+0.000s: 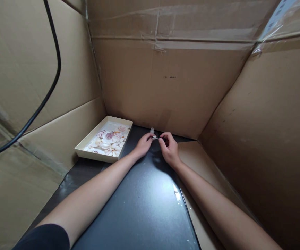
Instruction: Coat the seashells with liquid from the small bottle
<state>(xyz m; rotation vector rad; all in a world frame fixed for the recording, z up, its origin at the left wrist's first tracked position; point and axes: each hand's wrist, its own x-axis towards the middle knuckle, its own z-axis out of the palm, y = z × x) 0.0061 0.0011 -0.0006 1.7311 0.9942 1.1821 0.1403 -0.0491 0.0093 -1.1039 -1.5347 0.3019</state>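
My left hand (pixel 144 145) is closed, thumb and fingers pinching a small whitish piece (pixel 154 136), too small to name for certain. Opposite it, my right hand (pixel 170 150) pinches a thin pale stick (pixel 158 138) whose tip reaches toward that piece. Whether the two touch, I cannot tell. Just beyond my left fingertips a small clear bottle (pixel 152 130) stands upright on the dark surface. To the left lies a shallow cream tray (pixel 97 156) holding several seashells (pixel 110 135), mostly white with some purplish and orange ones.
A glossy dark board (pixel 136 201) stretches below my forearms. Brown cardboard walls (pixel 139 80) rise at the back and both sides. Along the right edge of the board lies flat cardboard (pixel 195 156). A black cable (pixel 57 69) hangs in a curve at the upper left.
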